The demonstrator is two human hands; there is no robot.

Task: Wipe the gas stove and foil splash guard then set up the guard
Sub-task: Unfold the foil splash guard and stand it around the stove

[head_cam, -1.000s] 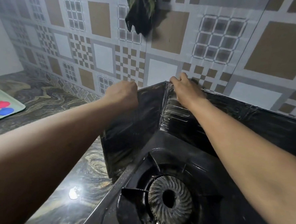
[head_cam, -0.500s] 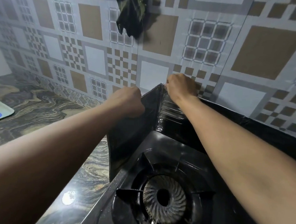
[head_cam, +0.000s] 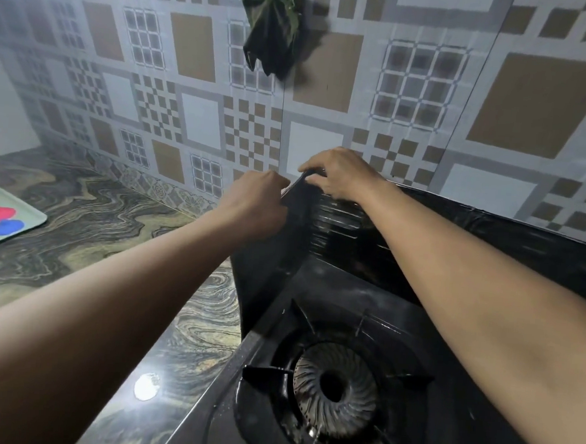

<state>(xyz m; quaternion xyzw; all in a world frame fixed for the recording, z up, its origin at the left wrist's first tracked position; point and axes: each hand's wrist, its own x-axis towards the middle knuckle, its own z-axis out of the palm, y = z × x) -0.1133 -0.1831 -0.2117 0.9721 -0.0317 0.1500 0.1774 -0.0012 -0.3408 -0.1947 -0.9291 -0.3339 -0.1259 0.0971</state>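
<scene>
Pinching the top edge of the foil splash guard (head_cam: 272, 255) at its corner fold, the person's right hand (head_cam: 339, 175) had its thumb on the near face and its fingers curled over the far side. The left hand (head_cam: 255, 205) sat just beside it, fingers curled around the upper edge of the guard's side panel; the fingertips themselves were hidden behind the hand. The dark, shiny guard stood upright around the far left corner of the gas stove (head_cam: 431, 350), with one panel along the stove's left side and the other running along the patterned tiled wall (head_cam: 532, 99) behind it. Below the arms lay the burner (head_cam: 334, 389) under its black pan support. A dark cloth (head_cam: 270, 38) hung high on the wall. Off to the left, on the marbled countertop (head_cam: 96, 216), rested a pale tray (head_cam: 27, 226) with coloured blobs.
</scene>
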